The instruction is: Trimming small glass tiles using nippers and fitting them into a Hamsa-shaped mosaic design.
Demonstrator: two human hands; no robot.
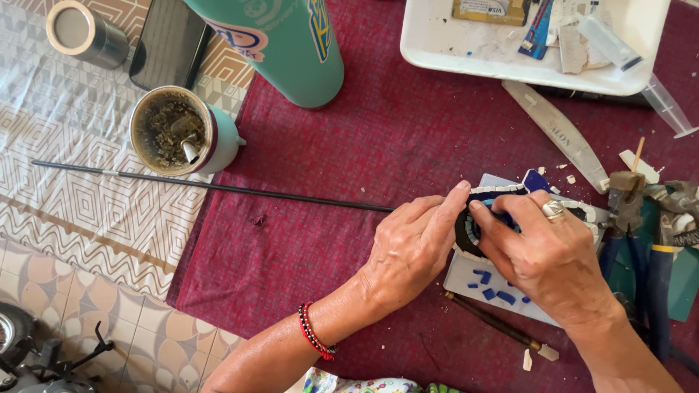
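A round mosaic piece (470, 227) with a black centre and a rim of small white and blue tiles lies on a pale board (466, 276) over a dark red cloth. My left hand (409, 244) rests against its left edge, index finger stretched over the rim. My right hand (542, 251), with a ring, covers the right part and its thumb and fingertip press on the tiles. Loose blue tile chips (489, 285) lie on the board below the piece. What sits under my right palm is hidden.
A teal cup with herbs and a metal straw (182, 131), a teal bottle (280, 44), a phone (169, 45) and a metal cap (81, 30) stand at left. A thin black rod (211, 187) crosses the cloth. White tray (437, 44) above, tile nippers (655, 240) at right.
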